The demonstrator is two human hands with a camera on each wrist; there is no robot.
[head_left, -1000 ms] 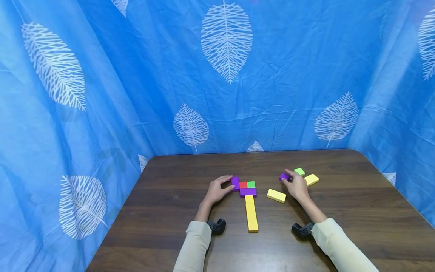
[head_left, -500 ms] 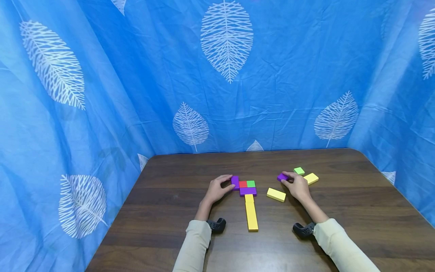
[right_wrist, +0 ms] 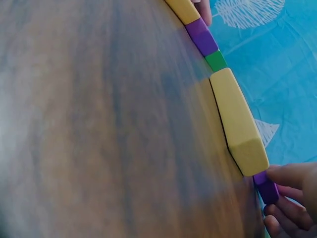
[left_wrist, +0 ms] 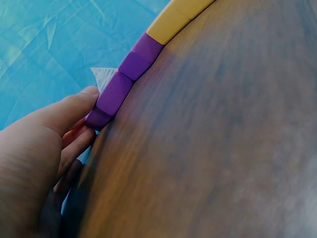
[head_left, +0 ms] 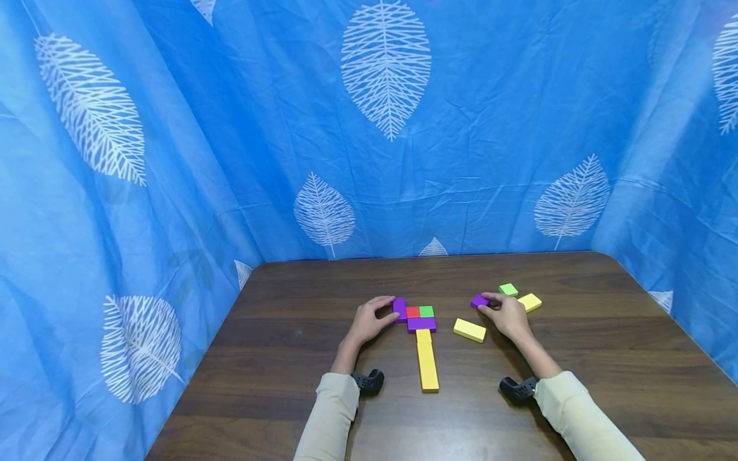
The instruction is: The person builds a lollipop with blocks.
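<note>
My left hand [head_left: 368,322] pinches an upright-lying purple block [head_left: 400,309] between thumb and fingers at the left end of a flat block arrangement. Beside it lie a red block [head_left: 412,312] and a green block [head_left: 426,311], with a crosswise purple block [head_left: 421,325] touching them on the near side. Yellow blocks [head_left: 427,368] run from there towards me in a column. Over on the right, my right hand [head_left: 507,317] pinches another purple block [head_left: 479,300]; the right wrist view shows thumb and fingers on that purple block [right_wrist: 268,191], partly behind a yellow block.
A loose yellow block [head_left: 469,330] lies between the arrangement and my right hand. Behind that hand are another yellow block [head_left: 530,302], partly covered, and a light green block [head_left: 508,290]. A blue leaf-print curtain [head_left: 450,128] borders the wooden table [head_left: 288,397].
My right hand has shifted slightly left and nearer with the purple block, uncovering more of the light green block. The left hand stays in place on its purple block.
</note>
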